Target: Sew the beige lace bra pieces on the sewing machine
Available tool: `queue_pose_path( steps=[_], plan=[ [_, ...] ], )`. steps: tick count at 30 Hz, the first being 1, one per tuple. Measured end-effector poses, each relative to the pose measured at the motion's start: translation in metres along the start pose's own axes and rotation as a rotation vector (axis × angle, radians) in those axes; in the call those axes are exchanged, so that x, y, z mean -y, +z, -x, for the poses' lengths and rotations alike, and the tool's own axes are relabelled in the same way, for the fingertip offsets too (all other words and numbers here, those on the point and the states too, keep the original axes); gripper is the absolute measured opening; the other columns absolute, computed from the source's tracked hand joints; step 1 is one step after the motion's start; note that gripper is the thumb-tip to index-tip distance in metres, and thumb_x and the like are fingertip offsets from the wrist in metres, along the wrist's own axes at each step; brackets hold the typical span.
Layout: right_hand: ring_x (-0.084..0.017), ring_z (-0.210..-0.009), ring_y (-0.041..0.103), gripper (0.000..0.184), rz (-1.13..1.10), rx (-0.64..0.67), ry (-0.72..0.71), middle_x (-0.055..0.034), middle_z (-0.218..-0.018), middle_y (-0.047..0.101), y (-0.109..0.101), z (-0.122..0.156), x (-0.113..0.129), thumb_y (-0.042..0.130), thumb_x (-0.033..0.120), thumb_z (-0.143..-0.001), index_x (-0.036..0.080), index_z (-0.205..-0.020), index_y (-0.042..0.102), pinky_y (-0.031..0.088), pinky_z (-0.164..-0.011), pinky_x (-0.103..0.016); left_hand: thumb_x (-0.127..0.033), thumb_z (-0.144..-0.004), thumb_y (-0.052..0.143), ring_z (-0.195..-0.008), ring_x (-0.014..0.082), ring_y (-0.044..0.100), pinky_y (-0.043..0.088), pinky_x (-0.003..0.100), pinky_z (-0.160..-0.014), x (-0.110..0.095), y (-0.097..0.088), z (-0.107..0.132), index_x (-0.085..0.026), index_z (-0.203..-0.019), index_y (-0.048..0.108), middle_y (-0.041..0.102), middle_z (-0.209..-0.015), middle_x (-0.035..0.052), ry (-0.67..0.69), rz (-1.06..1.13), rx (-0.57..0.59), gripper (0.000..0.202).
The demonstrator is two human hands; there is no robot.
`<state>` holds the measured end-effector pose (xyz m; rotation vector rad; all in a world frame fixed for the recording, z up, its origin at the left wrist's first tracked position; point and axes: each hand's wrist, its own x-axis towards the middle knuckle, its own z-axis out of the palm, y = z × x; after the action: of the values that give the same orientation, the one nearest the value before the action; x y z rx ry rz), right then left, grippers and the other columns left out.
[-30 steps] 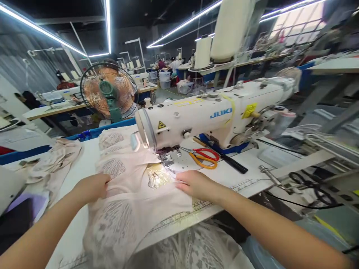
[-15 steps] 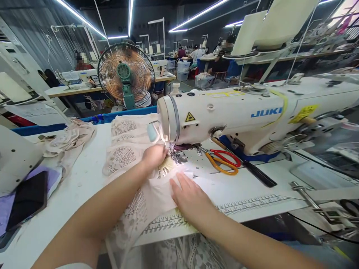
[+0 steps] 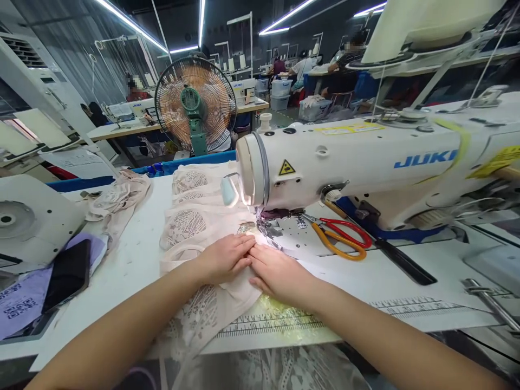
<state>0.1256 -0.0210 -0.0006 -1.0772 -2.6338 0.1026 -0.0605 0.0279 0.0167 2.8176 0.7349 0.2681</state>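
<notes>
Pale pink lace fabric [image 3: 190,227] lies on the white sewing table [image 3: 134,271], running under the presser foot [image 3: 270,230] of a white JUKI sewing machine [image 3: 365,162]. My left hand [image 3: 225,257] rests flat on the fabric just in front of the needle, fingers stretched toward the foot. My right hand [image 3: 276,273] lies beside it, fingers extended and touching the left fingertips, pressing the fabric's edge. Both hands hold nothing; they press the cloth down.
Orange and red scissors [image 3: 341,238] lie right of the needle plate. A black phone [image 3: 67,273] rests on purple paper at the left. More pink pieces [image 3: 117,197] are heaped at the far left. A fan [image 3: 195,105] stands behind. Other workers sit in the background.
My left hand has drawn back from the presser foot and now lies flat beside my right hand. The right hand shifted slightly forward; the fingertips now meet on the fabric.
</notes>
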Motion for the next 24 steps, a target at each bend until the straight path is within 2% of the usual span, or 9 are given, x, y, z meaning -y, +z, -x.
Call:
queue_pose_path(
  steps=[5,11,15,24],
  plan=[
    [-0.027,-0.116,0.053,0.03,0.051,-0.094,-0.006,-0.0156,-0.121,0.061,-0.004,0.024,0.002,0.048,0.018,-0.085,0.01,-0.111,0.06,0.046,-0.097,-0.041,-0.03,-0.093,0.039,-0.124,0.0259,0.045,0.038,0.042,-0.105,0.009,0.011,0.003,-0.007,-0.126,0.05,0.05,-0.135,0.0135,-0.011,-0.074,0.01,0.041],
    [-0.029,-0.114,0.055,0.033,0.124,-0.149,-0.001,-0.0192,-0.121,0.06,0.009,0.049,-0.005,0.042,0.022,-0.09,0.006,-0.112,0.059,0.05,-0.093,-0.046,-0.031,-0.093,0.042,-0.125,0.0253,0.045,0.037,0.041,-0.106,0.018,0.011,-0.003,-0.008,-0.128,0.05,0.047,-0.138,0.0118,-0.036,-0.143,0.035,0.043],
    [-0.029,-0.119,0.052,0.034,0.116,-0.179,0.015,-0.0191,-0.125,0.058,0.015,0.05,-0.005,0.041,0.023,-0.091,0.005,-0.115,0.057,0.048,-0.096,-0.047,-0.032,-0.093,0.042,-0.125,0.0246,0.045,0.037,0.041,-0.107,0.023,0.013,-0.008,-0.009,-0.129,0.05,0.046,-0.138,0.0106,-0.034,-0.174,0.045,0.043],
    [-0.029,-0.12,0.051,0.036,0.129,-0.174,0.029,-0.0182,-0.126,0.058,0.014,0.045,-0.007,0.04,0.021,-0.091,0.003,-0.116,0.058,0.047,-0.097,-0.046,-0.033,-0.093,0.042,-0.124,0.025,0.046,0.039,0.041,-0.105,0.028,0.011,-0.014,-0.01,-0.127,0.052,0.048,-0.137,0.0103,-0.032,-0.173,0.047,0.043]
  ],
)
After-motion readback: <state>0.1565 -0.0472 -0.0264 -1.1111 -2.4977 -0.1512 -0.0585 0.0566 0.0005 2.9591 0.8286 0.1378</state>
